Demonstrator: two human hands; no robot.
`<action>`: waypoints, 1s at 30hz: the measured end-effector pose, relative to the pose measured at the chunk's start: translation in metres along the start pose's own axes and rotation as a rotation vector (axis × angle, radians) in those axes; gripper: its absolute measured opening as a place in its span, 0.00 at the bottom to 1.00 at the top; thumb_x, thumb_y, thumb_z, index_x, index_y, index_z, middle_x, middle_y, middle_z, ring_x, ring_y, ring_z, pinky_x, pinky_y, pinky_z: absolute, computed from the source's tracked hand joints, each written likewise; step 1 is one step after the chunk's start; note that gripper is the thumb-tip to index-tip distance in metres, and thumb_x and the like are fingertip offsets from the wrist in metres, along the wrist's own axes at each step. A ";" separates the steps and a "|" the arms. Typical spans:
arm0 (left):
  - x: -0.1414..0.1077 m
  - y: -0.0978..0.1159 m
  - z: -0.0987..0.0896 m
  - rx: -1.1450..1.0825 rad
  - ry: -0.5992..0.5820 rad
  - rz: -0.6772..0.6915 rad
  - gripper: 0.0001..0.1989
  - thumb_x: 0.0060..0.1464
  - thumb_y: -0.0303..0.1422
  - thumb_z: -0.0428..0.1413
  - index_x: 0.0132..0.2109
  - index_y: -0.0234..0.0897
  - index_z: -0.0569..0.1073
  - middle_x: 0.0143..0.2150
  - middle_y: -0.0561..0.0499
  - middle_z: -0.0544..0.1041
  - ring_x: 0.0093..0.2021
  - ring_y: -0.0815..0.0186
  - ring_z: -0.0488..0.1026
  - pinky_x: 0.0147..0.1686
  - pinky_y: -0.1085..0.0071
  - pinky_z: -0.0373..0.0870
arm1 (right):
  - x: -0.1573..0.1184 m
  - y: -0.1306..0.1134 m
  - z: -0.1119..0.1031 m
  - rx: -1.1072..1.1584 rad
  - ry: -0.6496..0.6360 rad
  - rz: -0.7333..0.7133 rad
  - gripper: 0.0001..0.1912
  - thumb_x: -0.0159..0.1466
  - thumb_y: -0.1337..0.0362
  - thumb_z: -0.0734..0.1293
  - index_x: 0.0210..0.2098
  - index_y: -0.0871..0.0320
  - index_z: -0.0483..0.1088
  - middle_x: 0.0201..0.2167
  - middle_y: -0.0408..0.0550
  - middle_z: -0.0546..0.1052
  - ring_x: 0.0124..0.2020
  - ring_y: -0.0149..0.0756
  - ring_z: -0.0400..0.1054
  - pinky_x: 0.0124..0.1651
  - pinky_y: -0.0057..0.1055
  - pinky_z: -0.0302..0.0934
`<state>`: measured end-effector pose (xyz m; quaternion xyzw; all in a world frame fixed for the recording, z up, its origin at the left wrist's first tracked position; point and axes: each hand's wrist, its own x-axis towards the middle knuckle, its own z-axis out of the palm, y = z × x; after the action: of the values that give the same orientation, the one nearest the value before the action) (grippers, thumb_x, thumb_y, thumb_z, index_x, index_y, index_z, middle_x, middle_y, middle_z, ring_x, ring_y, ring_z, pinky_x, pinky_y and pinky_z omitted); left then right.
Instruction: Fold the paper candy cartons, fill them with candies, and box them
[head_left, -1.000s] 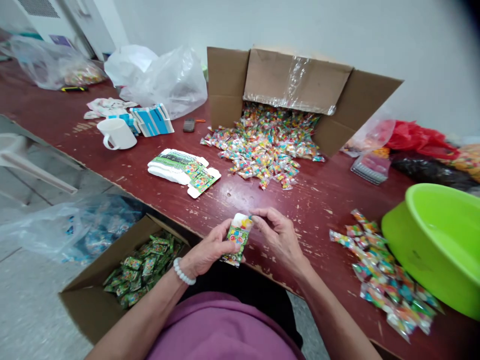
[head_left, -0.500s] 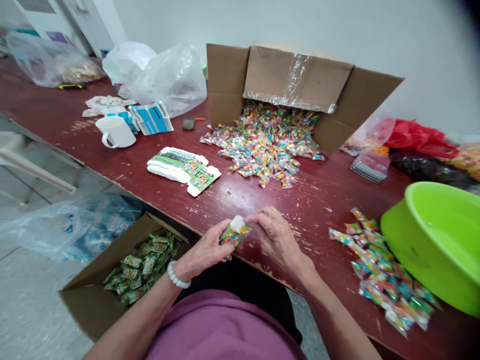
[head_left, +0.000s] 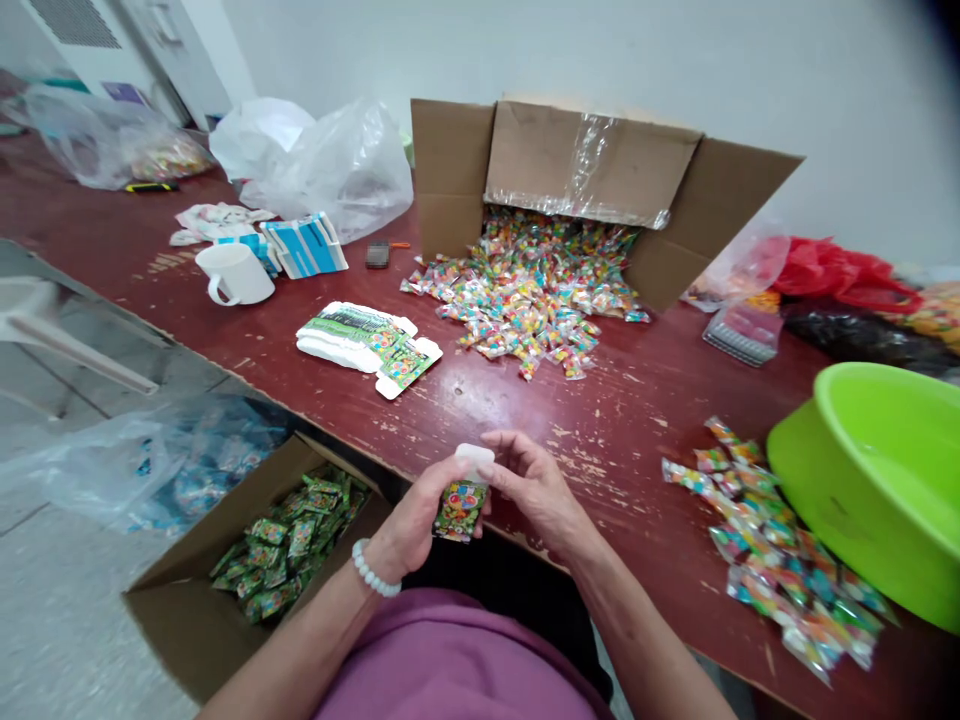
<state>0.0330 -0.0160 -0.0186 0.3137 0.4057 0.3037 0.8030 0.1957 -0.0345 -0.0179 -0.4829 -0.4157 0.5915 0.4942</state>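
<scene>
"What does the left hand point(head_left: 418, 505) hold?"
"A small green box point(head_left: 459, 508); the right hand point(head_left: 538, 490) is at its white flap point(head_left: 474, 454)."
"And the tabletop point(head_left: 637, 420)?"
"Flattened cartons point(head_left: 345, 332) left, candy packets point(head_left: 525, 292) far, a lime basin point(head_left: 821, 480) right."

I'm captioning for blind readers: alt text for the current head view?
A person's left grip holds a green printed box, right grip at its white top flap, by a red table; beyond, wrapped candies spill from a cardboard carton.

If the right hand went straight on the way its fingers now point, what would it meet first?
Most likely the small, green, printed cardboard box held in the left hand; the right hand seems to touch its white flap, though depth is unclear.
</scene>
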 end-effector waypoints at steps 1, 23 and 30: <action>0.000 0.000 0.001 0.043 0.008 0.043 0.19 0.53 0.46 0.60 0.40 0.33 0.77 0.26 0.49 0.77 0.22 0.67 0.72 0.22 0.73 0.70 | 0.001 0.001 0.002 0.056 -0.041 0.041 0.23 0.55 0.54 0.76 0.45 0.54 0.69 0.29 0.40 0.75 0.21 0.30 0.68 0.26 0.28 0.65; 0.001 0.005 0.013 0.090 0.037 -0.028 0.34 0.53 0.63 0.48 0.48 0.37 0.73 0.25 0.52 0.75 0.20 0.67 0.70 0.18 0.74 0.67 | 0.002 -0.004 0.005 -0.073 0.000 0.011 0.16 0.54 0.53 0.76 0.28 0.58 0.72 0.20 0.41 0.77 0.18 0.31 0.69 0.23 0.27 0.65; 0.002 0.005 0.009 0.111 0.023 -0.034 0.27 0.56 0.56 0.52 0.43 0.36 0.75 0.23 0.51 0.74 0.20 0.67 0.71 0.17 0.75 0.68 | -0.004 -0.004 0.002 -0.161 -0.077 -0.088 0.12 0.61 0.55 0.72 0.31 0.57 0.74 0.28 0.46 0.78 0.22 0.32 0.71 0.26 0.29 0.66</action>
<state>0.0405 -0.0136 -0.0121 0.3474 0.4365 0.2709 0.7845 0.1950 -0.0379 -0.0132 -0.4793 -0.5014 0.5519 0.4629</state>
